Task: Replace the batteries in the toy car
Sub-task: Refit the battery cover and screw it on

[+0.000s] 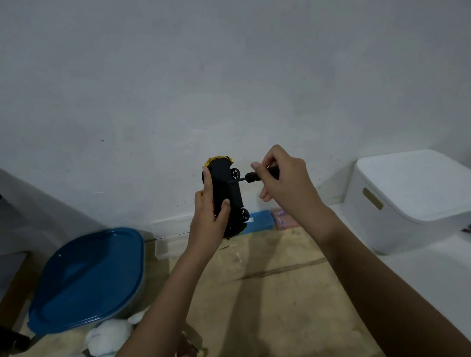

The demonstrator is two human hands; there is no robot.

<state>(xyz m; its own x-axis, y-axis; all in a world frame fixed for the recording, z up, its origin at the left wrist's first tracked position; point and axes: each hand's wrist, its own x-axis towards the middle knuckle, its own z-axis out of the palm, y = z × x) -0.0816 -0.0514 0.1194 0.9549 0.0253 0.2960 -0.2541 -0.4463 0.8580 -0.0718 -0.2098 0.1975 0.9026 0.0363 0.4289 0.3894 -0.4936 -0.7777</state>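
While the left hand [209,215] grips the upright black-bottomed, gold-trimmed toy car [227,198], right-hand fingers [258,166] pinch a black screwdriver [261,174] pointing sideways into its underside.

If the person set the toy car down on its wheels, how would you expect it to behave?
The toy car looks light: the left hand holds it up alone. It seems stiff, keeping its shape while the screwdriver in the right hand presses on its underside. With its round wheels, it would probably roll if nudged.
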